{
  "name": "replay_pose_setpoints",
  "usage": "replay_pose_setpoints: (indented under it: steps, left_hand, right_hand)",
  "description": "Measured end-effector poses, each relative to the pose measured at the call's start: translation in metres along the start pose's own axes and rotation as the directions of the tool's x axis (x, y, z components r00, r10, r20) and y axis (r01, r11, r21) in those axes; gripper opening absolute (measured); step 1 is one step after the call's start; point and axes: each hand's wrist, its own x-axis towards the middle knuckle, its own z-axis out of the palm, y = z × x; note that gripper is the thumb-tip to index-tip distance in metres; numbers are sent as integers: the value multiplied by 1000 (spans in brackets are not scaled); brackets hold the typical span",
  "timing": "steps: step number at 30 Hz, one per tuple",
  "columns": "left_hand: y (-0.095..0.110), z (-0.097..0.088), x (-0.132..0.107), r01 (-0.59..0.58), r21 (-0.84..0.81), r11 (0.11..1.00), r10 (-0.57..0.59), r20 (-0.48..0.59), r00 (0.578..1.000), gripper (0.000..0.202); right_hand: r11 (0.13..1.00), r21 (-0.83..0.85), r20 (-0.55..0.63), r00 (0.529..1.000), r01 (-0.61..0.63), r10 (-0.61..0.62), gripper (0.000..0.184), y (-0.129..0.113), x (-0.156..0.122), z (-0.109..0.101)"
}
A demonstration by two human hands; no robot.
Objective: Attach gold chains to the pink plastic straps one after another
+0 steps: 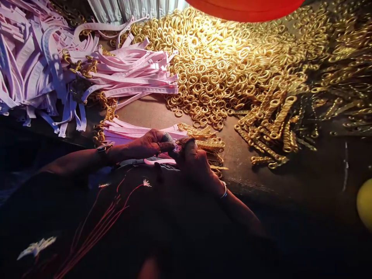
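Observation:
My left hand and my right hand meet near the table's front edge, with fingers pinched together. Between the fingertips shows a bit of pink strap, and a curved pink length hangs just below; the exact joint is hidden by the fingers. Grey coverings wrap some fingertips. Directly behind my hands lies a bundle of pink straps with gold links at its left end. Twisted gold pieces with ringed ends stick out to the right of my right hand.
A large heap of gold rings covers the table's back. More twisted gold pieces lie right. Pink straps pile up left, with another bundle beside them. A red lamp shade hangs above. Floral fabric covers my lap.

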Motion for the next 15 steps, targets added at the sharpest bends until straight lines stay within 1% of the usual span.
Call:
replay_pose_setpoints:
  steps: [2, 4, 7, 9, 11, 13, 15]
  left_hand:
    - [0, 3, -3, -4, -14, 1000, 3, -30, 1000, 35]
    - [0, 4, -3, 4, -34, 999, -6, -50, 999, 36]
    - [-4, 4, -2, 36, -77, 996, -42, -84, 996, 38]
    - [-8, 4, 0, 76, -98, 992, -87, -113, 990, 39]
    - [-11, 5, 2, 124, -127, 984, -142, -137, 980, 39]
    - [-14, 5, 4, 145, -178, 973, -172, -149, 974, 38]
    - [-14, 6, 7, 133, -216, 967, -172, -171, 970, 37]
  right_hand:
    - [990, 135, 10, 999, -33, 32, 19, -2, 3, 0]
    - [963, 265, 48, 998, -52, 41, 21, -5, 7, -2]
    - [928, 363, 118, 992, -86, 46, 26, -8, 12, -2]
    - [919, 378, 159, 986, -110, 53, 30, -9, 13, -1]
    - [926, 364, 186, 982, -100, 33, 29, -10, 15, -1]
    - [949, 305, 209, 978, -84, 20, 25, -8, 18, -1]
    - [973, 224, 223, 975, -58, 6, 21, -4, 23, -2]
